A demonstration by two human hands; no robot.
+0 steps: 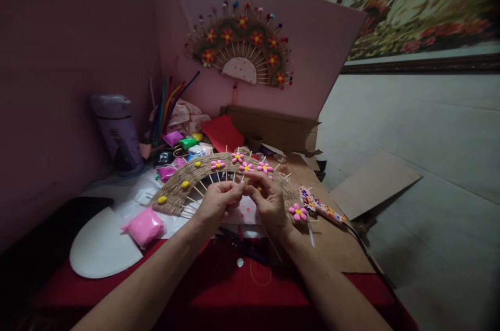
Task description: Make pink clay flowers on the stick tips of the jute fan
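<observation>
My left hand and my right hand meet above the middle of a twine-wrapped fan. Thumb and fingers of each are pinched together; anything between them is too small to make out. Thin wooden sticks form the fan's ribs. Pink flowers with yellow centres, such as the pink flower at the right end, sit along its band. On the left part are several bare yellow ovals, one a yellow oval. My right hand covers part of the band.
A flower-patterned glue gun lies on cardboard at right. Left are a pink clay packet, a white fan-shaped piece and a purple tumbler. A finished fan hangs on the pink board behind.
</observation>
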